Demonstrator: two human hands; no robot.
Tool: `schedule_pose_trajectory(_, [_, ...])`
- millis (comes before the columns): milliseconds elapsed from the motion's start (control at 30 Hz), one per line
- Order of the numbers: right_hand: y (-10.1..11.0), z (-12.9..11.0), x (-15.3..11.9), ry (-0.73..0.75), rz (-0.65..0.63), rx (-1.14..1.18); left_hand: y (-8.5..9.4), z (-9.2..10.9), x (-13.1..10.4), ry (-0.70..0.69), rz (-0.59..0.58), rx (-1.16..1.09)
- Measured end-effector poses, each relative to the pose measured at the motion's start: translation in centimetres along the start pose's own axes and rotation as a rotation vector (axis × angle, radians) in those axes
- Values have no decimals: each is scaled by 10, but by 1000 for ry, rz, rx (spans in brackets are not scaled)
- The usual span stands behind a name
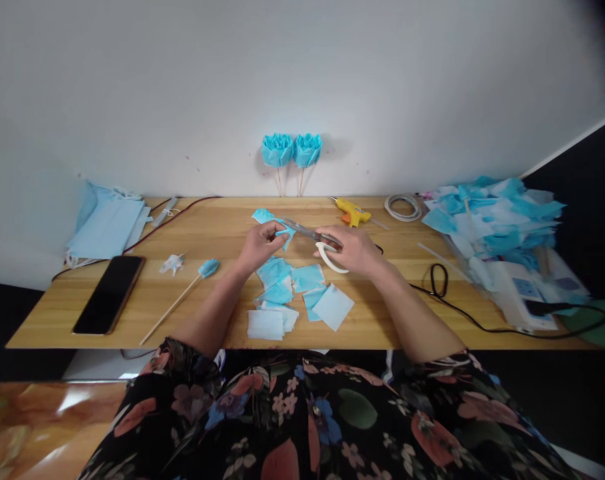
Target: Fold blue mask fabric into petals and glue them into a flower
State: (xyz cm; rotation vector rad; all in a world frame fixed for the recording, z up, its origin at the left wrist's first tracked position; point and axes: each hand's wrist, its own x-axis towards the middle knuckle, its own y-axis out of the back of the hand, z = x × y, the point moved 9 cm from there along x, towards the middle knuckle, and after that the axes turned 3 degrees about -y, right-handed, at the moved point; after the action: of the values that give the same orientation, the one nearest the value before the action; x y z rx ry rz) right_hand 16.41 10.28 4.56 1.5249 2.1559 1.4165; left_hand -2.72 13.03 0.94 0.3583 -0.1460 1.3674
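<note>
Between the fingers of my left hand [260, 247] is a small blue fabric piece [288, 239]. My right hand [356, 249] is closed round the white handles of a pair of scissors [302, 231], whose blades reach left to the fabric piece. Another blue scrap [263, 215] lies just beyond my left hand. Below my hands, several blue and pale squares [307, 277] are spread on the wooden table, one pale square [334, 307] lying over another. Left of my left forearm rests a stick with a small blue bud [209, 268] on its end.
Two blue flowers on sticks [277, 151] lean against the wall. A yellow glue gun [352, 212] and a tape roll [402, 208] lie at the back. Face masks [105, 223] and a phone [109, 295] are left; a fabric heap [497, 217], power strip [522, 293] and black cord [462, 319] right.
</note>
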Motion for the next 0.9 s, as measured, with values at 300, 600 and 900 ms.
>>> schedule_pose_trajectory(300, [-2, -1, 3, -46, -73, -35, 2, 0, 1, 5, 9, 34])
schedule_pose_trajectory(600, [-2, -6, 4, -27, -75, -32, 0, 0, 0, 33, -1, 37])
schedule_pose_trajectory(900, [-6, 1, 2, -86, -88, -6, 0, -3, 1, 34, 2, 65])
